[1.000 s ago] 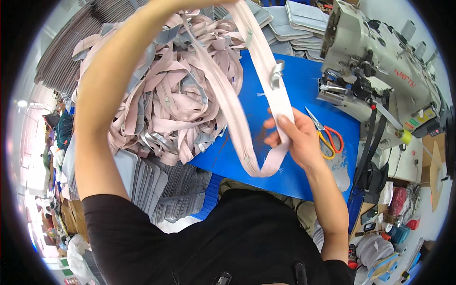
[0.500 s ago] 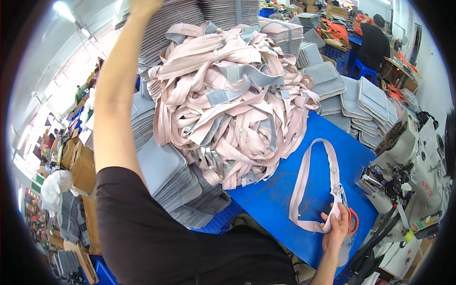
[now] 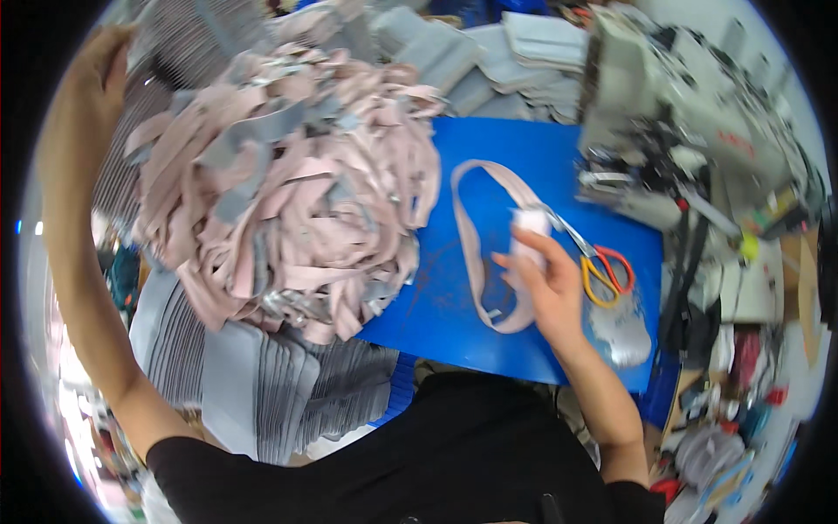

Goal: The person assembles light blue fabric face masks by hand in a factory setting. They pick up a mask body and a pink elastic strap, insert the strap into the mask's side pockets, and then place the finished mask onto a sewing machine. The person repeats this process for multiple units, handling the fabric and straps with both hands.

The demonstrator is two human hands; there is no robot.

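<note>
My right hand (image 3: 555, 288) is over the blue tabletop (image 3: 436, 327), fingers closed on a pale pink zipper strip (image 3: 470, 240). The strip loops out to the left on the table. Close beside that hand lie scissors (image 3: 602, 262) with one red and one orange handle loop, blades pointing up-left. My left hand (image 3: 98, 70) is raised at the far left, by a tall stack of grey panels (image 3: 205, 35). Its fingers look bent but are blurred, and I cannot make out anything in them. Between my arms is a large heap of pink and grey zipper strips (image 3: 305, 201).
A sewing machine (image 3: 672, 131) stands at the table's right side. Folded grey pieces (image 3: 489, 57) are piled along the back. More grey panels (image 3: 262, 384) are stacked near my body at the left. A pale grey patch (image 3: 621, 327) shows on the tabletop near the scissors.
The view has swung to the right and down. My left hand, mostly cut off at the top before, now shows at the upper left. My right hand still holds the strip, and the scissors now show apart from it.
</note>
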